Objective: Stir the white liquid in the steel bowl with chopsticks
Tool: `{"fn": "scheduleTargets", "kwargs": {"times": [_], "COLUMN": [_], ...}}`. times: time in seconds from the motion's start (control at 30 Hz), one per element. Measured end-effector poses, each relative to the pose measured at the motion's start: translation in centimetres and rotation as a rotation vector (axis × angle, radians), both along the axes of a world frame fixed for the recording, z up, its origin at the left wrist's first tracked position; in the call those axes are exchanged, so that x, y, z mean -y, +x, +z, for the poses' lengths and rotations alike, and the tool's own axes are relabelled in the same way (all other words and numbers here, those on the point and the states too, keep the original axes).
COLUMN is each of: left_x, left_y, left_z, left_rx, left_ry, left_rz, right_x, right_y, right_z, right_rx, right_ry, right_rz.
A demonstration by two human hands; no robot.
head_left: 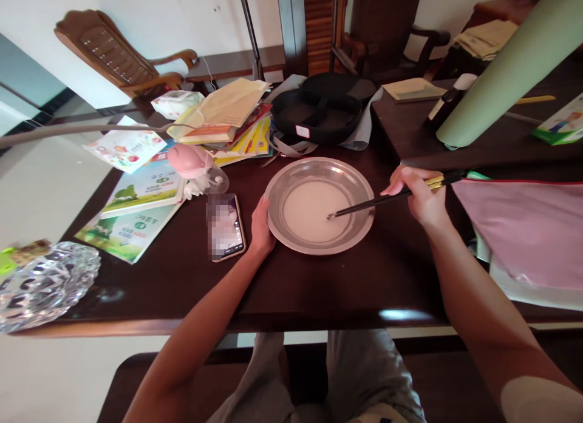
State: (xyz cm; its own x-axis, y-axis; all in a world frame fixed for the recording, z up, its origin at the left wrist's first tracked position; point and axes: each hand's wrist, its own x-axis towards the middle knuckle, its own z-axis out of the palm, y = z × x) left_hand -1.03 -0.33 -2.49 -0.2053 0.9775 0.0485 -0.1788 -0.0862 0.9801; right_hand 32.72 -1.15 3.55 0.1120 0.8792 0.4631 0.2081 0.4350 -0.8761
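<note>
A round, shallow metal basin (279,219) stands on the dark table, with cloudy whitish liquid (310,204) in its bottom. My left hand (261,227) grips the basin's left rim; most of its fingers are hidden at the side. In my right hand (422,195) is a pair of black chopsticks (380,200) with gold bands near the upper end. Their tips dip into the liquid right of the middle, close together. Something small and dark shows at the tips, too small to make out.
Left of the basin lie a lit phone (226,227), a pink-topped bottle (191,162), booklets (141,189) and a glass dish (50,283). Behind it are a stack of books (232,116) and a black case (319,110). A pink pouch (528,229) and a green cylinder (510,71) are at right.
</note>
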Motion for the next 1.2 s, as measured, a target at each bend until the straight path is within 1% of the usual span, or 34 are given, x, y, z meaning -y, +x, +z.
{"fn": "scheduleTargets", "kwargs": {"times": [0.07, 0.13, 0.2, 0.23, 0.3, 0.37, 0.43, 0.5, 0.53, 0.63, 0.7, 0.73, 0.8, 0.87, 0.93, 1.0, 1.03, 1.13, 1.2], "left_x": [0.0, -0.1, -0.1, -0.1, -0.2, -0.2, -0.2, -0.2, -0.2, -0.2, -0.2, -0.2, -0.1, -0.1, -0.2, -0.2, -0.2, -0.2, -0.2], "left_y": [-0.1, -0.2, -0.3, -0.3, -0.3, -0.4, -0.4, -0.4, -0.5, -0.4, -0.3, -0.3, -0.2, -0.2, -0.3, -0.3, -0.3, -0.3, -0.3], "left_z": [-0.1, -0.3, -0.4, -0.4, -0.5, -0.5, -0.6, -0.6, -0.6, -0.6, -0.5, -0.5, -0.4, -0.4, -0.5, -0.6, -0.6, -0.6, -0.6], "left_rx": [-0.005, -0.012, -0.011, -0.009, -0.015, -0.026, -0.029, -0.022, -0.024, -0.026, -0.001, 0.017, 0.041, 0.043, 0.04, 0.041, 0.037, 0.013, 0.009], "left_ry": [-0.006, -0.012, -0.014, -0.014, -0.007, 0.003, 0.003, -0.005, -0.007, -0.007, -0.011, -0.015, -0.026, -0.032, -0.032, -0.026, -0.021, -0.006, -0.005], "left_rz": [0.0, 0.0, -0.002, -0.002, 0.0, 0.004, 0.002, -0.006, -0.008, -0.003, -0.003, -0.005, -0.005, 0.0, -0.002, -0.014, -0.018, -0.015, -0.012], "right_x": [0.1, 0.1, 0.0, -0.1, -0.3, -0.3, -0.2, 0.0, 0.1, 0.1, -0.1, -0.2, -0.3, -0.2, 0.0, 0.1, 0.1, 0.0, -0.2], "right_y": [-0.6, -1.4, -1.8, -1.8, -1.3, -0.6, -0.1, -0.2, -0.4, -1.5, -1.8, -1.8, -1.3, -0.6, -0.2, -0.4, -0.6, -1.6, -1.7], "right_z": [-0.2, -0.3, -0.4, -0.4, -0.3, -0.1, 0.1, 0.1, 0.1, -0.3, -0.5, -0.5, -0.3, -0.1, 0.2, 0.1, 0.0, -0.4, -0.6], "right_rx": [0.039, 0.148, 0.246, 0.273, 0.265, 0.181, 0.072, 0.031, 0.049, 0.189, 0.262, 0.28, 0.269, 0.198, 0.107, 0.076, 0.097, 0.23, 0.289], "right_ry": [-0.025, -0.039, -0.02, -0.004, 0.014, 0.007, -0.004, -0.017, -0.025, -0.039, -0.014, 0.003, 0.021, 0.014, 0.001, -0.01, -0.015, -0.011, 0.009], "right_rz": [0.072, 0.129, 0.142, 0.124, 0.04, -0.05, -0.067, -0.006, 0.034, 0.13, 0.142, 0.126, 0.045, -0.044, -0.066, -0.012, 0.027, 0.107, 0.1]}}
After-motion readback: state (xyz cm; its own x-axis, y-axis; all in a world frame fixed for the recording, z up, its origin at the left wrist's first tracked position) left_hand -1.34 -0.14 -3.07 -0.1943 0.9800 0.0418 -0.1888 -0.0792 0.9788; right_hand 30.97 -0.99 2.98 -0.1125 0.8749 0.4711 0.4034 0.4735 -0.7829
